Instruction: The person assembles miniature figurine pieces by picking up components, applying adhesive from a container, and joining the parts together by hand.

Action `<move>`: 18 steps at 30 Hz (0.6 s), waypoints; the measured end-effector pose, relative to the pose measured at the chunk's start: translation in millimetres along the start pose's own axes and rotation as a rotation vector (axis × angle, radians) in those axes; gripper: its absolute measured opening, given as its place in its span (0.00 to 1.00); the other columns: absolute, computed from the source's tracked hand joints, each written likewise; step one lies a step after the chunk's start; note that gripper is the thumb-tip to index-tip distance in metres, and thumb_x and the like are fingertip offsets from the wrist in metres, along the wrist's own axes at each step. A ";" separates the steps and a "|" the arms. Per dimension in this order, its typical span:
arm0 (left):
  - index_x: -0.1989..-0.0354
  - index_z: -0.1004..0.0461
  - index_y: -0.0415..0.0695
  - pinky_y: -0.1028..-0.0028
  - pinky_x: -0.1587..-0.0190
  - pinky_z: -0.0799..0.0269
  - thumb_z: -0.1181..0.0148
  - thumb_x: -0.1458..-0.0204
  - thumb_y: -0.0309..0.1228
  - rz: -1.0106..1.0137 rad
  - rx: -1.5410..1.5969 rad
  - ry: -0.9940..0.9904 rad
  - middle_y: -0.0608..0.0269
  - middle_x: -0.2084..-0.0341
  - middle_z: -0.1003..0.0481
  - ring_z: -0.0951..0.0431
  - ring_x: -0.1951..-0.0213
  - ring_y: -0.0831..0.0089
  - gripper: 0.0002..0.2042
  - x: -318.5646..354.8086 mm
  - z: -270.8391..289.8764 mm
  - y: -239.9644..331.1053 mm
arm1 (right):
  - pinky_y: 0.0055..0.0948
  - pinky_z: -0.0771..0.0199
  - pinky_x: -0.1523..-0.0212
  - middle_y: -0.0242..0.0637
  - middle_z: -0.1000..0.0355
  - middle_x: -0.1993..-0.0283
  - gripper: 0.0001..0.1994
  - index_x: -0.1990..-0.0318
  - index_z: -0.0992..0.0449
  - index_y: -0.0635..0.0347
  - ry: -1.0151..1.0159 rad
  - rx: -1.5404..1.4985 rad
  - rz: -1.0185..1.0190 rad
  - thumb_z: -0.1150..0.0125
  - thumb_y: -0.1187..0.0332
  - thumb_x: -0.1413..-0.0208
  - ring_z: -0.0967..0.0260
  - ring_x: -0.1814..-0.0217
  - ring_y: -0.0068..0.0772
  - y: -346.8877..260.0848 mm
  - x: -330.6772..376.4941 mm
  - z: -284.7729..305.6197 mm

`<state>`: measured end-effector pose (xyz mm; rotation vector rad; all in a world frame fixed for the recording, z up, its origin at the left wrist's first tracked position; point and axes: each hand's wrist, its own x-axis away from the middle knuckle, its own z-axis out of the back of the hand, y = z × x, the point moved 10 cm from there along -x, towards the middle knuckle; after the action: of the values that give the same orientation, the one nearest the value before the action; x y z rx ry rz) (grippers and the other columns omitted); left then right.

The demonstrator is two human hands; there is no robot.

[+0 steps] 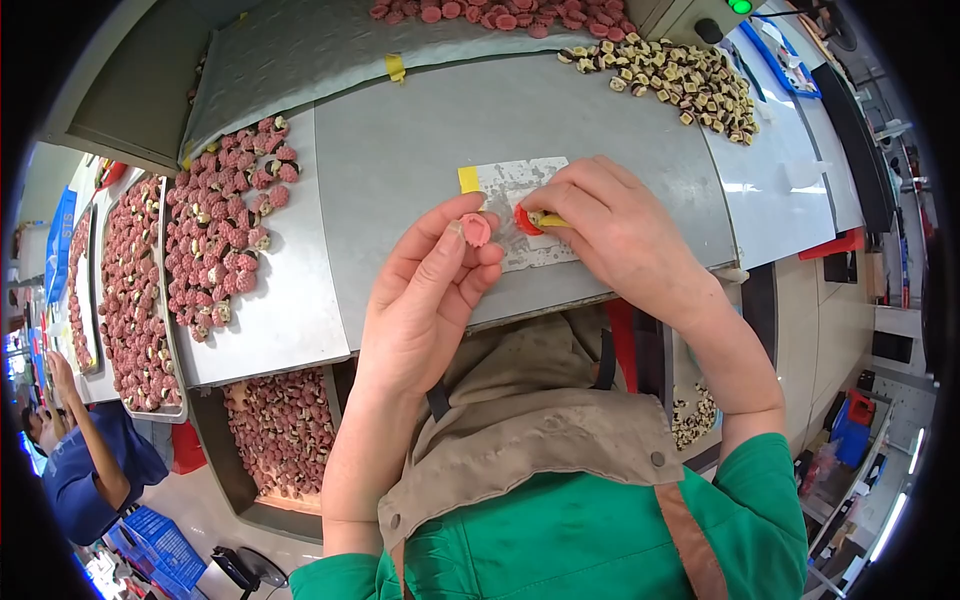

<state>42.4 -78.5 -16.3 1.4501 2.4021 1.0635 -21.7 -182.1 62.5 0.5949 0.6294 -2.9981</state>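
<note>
the small pink cup (477, 230) is pinched between thumb and forefinger of the left hand (432, 268), the other fingers loosely curled; it lies just left of the red round piece (527, 220) at the right hand (610, 218), with a narrow gap between the two; the right hand closes its fingertips on a slim yellow piece (550, 221), whose long axis runs roughly left to right, its left end at the red one; whether they are joined i cannot tell; the cup is about round, so it has no clear long axis, and its hollow side faces up toward the head.

the cup looks matt and stiff, with a frilled rim; the red piece is smoother and brighter; below the hands lies a white card (545, 256) mottled with grey, yellow tape (469, 180) at its far left corner, on a flat grey worktop (400, 150); to the left spreads a heap of knobbly pink pieces (215, 235), mixed with cream and dark bits; far right lie blocky cream-and-dark pieces (690, 88); at the far edge sit more pink cups (510, 15).
</note>
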 end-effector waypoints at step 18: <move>0.46 0.34 0.41 0.77 0.51 0.31 0.48 0.39 0.31 0.023 -0.005 -0.010 0.65 0.58 0.27 0.26 0.57 0.78 0.15 2.7 1.6 0.2 | 0.29 0.31 0.57 0.39 0.32 0.59 0.09 0.58 0.27 0.61 0.057 -0.480 -0.317 0.44 0.78 0.47 0.32 0.58 0.34 17.8 10.4 1.1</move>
<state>41.8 -75.4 -16.8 1.4816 2.3800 1.0643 -30.0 -198.4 52.8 0.5905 1.5143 -2.9214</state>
